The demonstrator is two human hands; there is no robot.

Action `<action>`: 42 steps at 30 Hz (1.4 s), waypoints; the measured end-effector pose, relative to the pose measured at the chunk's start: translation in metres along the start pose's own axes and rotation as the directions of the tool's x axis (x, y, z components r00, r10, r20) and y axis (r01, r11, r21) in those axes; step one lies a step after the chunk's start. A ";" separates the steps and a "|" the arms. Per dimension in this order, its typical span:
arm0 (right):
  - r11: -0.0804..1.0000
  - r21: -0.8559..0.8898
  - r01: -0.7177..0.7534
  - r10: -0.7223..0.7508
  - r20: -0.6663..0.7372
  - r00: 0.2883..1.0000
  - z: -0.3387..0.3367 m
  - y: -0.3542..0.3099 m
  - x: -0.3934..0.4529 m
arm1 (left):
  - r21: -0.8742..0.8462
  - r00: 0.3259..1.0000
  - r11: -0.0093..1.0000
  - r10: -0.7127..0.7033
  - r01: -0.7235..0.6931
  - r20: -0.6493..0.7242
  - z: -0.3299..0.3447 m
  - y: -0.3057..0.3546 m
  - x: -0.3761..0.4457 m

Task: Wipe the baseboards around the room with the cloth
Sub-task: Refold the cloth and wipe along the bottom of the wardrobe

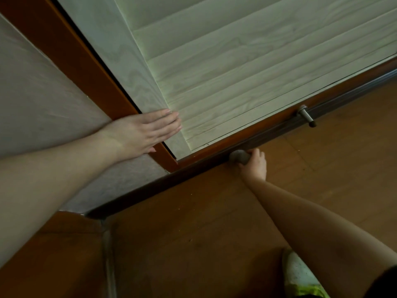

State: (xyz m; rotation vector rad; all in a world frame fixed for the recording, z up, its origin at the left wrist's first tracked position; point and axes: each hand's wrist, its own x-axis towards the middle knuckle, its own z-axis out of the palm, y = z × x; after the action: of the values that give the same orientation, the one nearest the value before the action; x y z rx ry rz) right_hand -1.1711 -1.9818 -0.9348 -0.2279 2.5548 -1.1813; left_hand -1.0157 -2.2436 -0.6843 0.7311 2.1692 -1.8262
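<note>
Left hand [142, 134] flat on door [214, 61], right hand [254, 163] gripping cloth [238, 157]

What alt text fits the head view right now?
The right hand presses a pale cloth against the dark baseboard under a louvered door. The left hand rests flat on the door frame; a metal doorstop juts out nearby.

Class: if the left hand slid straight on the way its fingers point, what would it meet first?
The left hand points rightward along the pale slatted door, its fingertips already on it. Probably only more slats; nothing else shows in that line.
</note>
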 end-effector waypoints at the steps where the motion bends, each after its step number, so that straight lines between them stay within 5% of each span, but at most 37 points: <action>1: 0.999 0.021 -0.038 0.039 -0.035 0.999 -0.010 0.003 0.010 | 0.014 1.000 1.000 0.003 -0.003 -0.008 0.000 0.000 0.000; 7: 0.959 0.141 -0.246 0.261 -0.099 0.960 -0.057 0.024 0.036 | -0.024 0.999 1.000 0.020 -0.021 -0.041 -0.007 -0.001 -0.003; 13: 0.993 0.035 -0.109 0.110 -0.017 0.994 -0.078 0.049 0.007 | -0.116 0.978 0.992 -0.067 0.045 -0.196 0.000 0.005 0.010; 20: 0.998 0.042 -0.055 0.054 0.025 0.998 -0.092 0.049 -0.019 | -0.310 0.998 0.950 0.010 -0.032 -0.070 -0.031 0.043 0.053; 26: 0.999 0.033 0.017 -0.019 0.079 0.997 -0.090 0.047 -0.033 | -0.606 0.992 0.790 -0.019 0.091 0.125 -0.079 0.046 0.113; 31: 0.993 0.049 0.104 -0.110 0.122 0.986 -0.073 0.038 -0.032 | -0.837 0.960 0.493 0.012 0.236 0.278 -0.083 0.044 0.145; 42: 0.967 0.006 0.256 -0.255 0.105 0.961 -0.026 0.009 -0.004 | -0.775 0.972 0.617 0.071 0.135 0.226 -0.059 0.075 0.162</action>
State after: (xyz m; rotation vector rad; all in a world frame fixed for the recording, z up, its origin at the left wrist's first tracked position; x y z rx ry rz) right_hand -1.1760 -1.9561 -0.9251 -0.6221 2.4927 -1.2119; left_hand -1.1083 -2.1405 -0.8121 0.2374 2.4665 -0.7021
